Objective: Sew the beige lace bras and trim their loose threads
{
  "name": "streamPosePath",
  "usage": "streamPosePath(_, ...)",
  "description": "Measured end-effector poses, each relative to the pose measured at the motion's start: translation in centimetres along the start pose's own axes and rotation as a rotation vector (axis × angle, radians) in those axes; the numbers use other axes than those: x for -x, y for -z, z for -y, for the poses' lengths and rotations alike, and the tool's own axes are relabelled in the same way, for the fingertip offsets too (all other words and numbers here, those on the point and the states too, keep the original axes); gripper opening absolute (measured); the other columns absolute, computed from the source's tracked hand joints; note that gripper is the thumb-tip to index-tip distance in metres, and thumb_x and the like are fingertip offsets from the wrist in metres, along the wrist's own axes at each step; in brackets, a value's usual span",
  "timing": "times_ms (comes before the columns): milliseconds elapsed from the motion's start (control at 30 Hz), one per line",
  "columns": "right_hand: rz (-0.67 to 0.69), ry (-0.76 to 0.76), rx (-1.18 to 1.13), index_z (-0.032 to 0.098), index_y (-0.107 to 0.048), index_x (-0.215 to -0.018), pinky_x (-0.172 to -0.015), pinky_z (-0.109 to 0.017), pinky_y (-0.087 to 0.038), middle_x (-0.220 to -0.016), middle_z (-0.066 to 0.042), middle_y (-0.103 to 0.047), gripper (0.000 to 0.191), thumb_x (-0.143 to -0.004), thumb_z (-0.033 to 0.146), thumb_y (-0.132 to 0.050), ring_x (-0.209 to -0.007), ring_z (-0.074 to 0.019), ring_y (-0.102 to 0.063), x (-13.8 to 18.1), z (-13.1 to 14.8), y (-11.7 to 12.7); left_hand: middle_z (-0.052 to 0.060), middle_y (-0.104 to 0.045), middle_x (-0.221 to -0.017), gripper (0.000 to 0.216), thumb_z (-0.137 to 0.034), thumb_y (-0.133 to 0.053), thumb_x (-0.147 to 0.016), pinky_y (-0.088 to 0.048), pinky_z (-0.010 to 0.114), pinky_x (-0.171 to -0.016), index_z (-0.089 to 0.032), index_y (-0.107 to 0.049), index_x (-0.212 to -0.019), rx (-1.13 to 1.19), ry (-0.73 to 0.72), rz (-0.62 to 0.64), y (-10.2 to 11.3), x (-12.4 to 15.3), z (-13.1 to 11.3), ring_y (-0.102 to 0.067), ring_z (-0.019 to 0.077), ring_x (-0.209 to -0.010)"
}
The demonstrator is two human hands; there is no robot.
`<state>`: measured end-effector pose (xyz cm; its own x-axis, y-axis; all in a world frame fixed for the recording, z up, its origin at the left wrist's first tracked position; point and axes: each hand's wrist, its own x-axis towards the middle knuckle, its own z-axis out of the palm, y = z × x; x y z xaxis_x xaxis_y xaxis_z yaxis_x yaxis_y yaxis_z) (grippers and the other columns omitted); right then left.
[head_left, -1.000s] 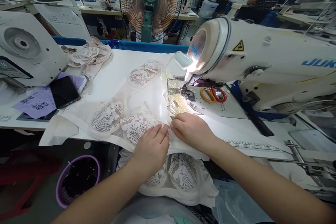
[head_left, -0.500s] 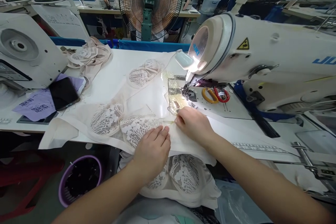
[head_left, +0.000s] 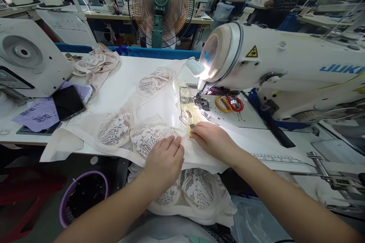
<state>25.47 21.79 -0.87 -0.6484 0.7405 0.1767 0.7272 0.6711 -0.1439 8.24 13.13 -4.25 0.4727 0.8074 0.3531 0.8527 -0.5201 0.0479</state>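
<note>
My left hand [head_left: 165, 159] lies flat on a cream lace bra [head_left: 149, 140], its fingers stretched over the edge of one cup. Beside it my right hand [head_left: 212, 138] is closed, fingertips down at the yellow taped guide [head_left: 188, 114] in front of the needle. A small dark piece shows at those fingertips, too small to name. The sewing machine [head_left: 273, 57] has its lamp lit over the needle area. Red- and yellow-handled scissors [head_left: 229, 104] lie on its bed. Another cream lace bra [head_left: 199, 191] hangs below the table's front edge, over my lap.
At the left are a phone [head_left: 69, 101] on purple papers [head_left: 38, 113] and a second machine head [head_left: 28, 57]. More bras [head_left: 95, 64] lie heaped at the back left. A fan [head_left: 161, 7] stands behind the table. A purple basket [head_left: 63, 207] is on the floor.
My right hand has shifted slightly down and its fingers have straightened, baring the small dark piece at their tips. My left hand stays on the lace. The view has moved slightly.
</note>
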Motion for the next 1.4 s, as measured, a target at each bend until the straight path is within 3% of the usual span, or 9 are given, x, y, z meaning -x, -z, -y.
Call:
streamPosePath(100,-0.065,0.010,-0.016,0.014,-0.064,-0.090,-0.065,-0.027,-0.044,-0.084,-0.009,-0.066,0.026,-0.084,0.007,-0.040,-0.076,-0.0182,-0.058,1.6,-0.3,-0.1,0.010,-0.061,-0.117,0.036,-0.026,-0.041,-0.090,-0.043,0.041,-0.090,-0.012,-0.050,-0.122,0.027,0.022,0.074,0.4,-0.6,-0.1,-0.052,0.0261,-0.110)
streamPosePath(233,-0.234,0.008,-0.048,0.011,-0.053,-0.115,-0.055,-0.028,-0.043,-0.075,-0.007,-0.064,0.031,-0.088,0.011,-0.037,-0.063,-0.0184,-0.055,3.4,0.0,-1.1,0.011,-0.056,-0.123,0.043,-0.035,-0.038,-0.092,-0.040,0.044,-0.090,-0.014,-0.046,-0.128,-0.002,0.043,0.131,0.4,-0.9,-0.1,-0.048,0.0276,-0.112)
streamPosePath(367,-0.257,0.020,-0.075,0.012,-0.060,-0.093,-0.059,-0.028,-0.045,-0.074,-0.008,-0.064,0.021,-0.087,0.012,-0.040,-0.067,-0.0187,-0.057,3.8,1.0,-1.6,0.010,-0.042,-0.139,0.045,-0.041,-0.036,-0.092,-0.037,0.044,-0.090,-0.015,-0.048,-0.127,-0.046,0.023,0.129,0.3,-0.8,0.0,-0.045,0.0276,-0.114)
streamPosePath(767,-0.198,-0.010,0.068,0.016,-0.060,-0.065,-0.047,-0.025,-0.023,-0.058,-0.002,-0.047,0.028,-0.085,0.012,-0.041,-0.054,-0.0142,-0.040,3.0,2.0,-2.1,0.007,-0.049,-0.135,0.048,-0.048,-0.044,-0.088,-0.037,0.043,-0.089,-0.018,-0.050,-0.126,-0.063,0.028,0.160,0.6,-1.0,-0.1,-0.045,0.0272,-0.114)
streamPosePath(1033,-0.163,0.034,0.128,0.014,-0.060,-0.064,-0.045,-0.026,-0.020,-0.055,-0.002,-0.046,0.029,-0.083,0.010,-0.038,-0.049,-0.0143,-0.037,4.0,1.5,-0.5,0.007,-0.049,-0.135,0.050,-0.048,-0.048,-0.086,-0.038,0.043,-0.089,-0.020,-0.049,-0.127,-0.056,0.032,0.155,0.4,-1.0,-0.1,-0.045,0.0273,-0.114)
streamPosePath(1233,-0.180,-0.043,0.081,0.013,-0.062,-0.101,-0.049,-0.025,-0.028,-0.065,-0.004,-0.052,0.029,-0.082,0.011,-0.040,-0.059,-0.0168,-0.046,3.9,0.8,-0.3,0.007,-0.049,-0.135,0.049,-0.048,-0.049,-0.086,-0.039,0.044,-0.091,-0.020,-0.050,-0.126,-0.054,0.031,0.136,0.3,-0.8,0.0,-0.046,0.0279,-0.114)
streamPosePath(1400,-0.057,-0.048,0.084,0.017,-0.061,-0.076,-0.055,-0.026,-0.032,-0.073,-0.005,-0.056,0.017,-0.082,0.014,-0.045,-0.069,-0.0168,-0.050,2.3,1.2,-1.5,0.011,-0.047,-0.136,0.046,-0.044,-0.053,-0.084,-0.039,0.045,-0.094,-0.021,-0.052,-0.125,0.002,0.006,0.128,0.6,-0.6,0.4,-0.048,0.0290,-0.115)
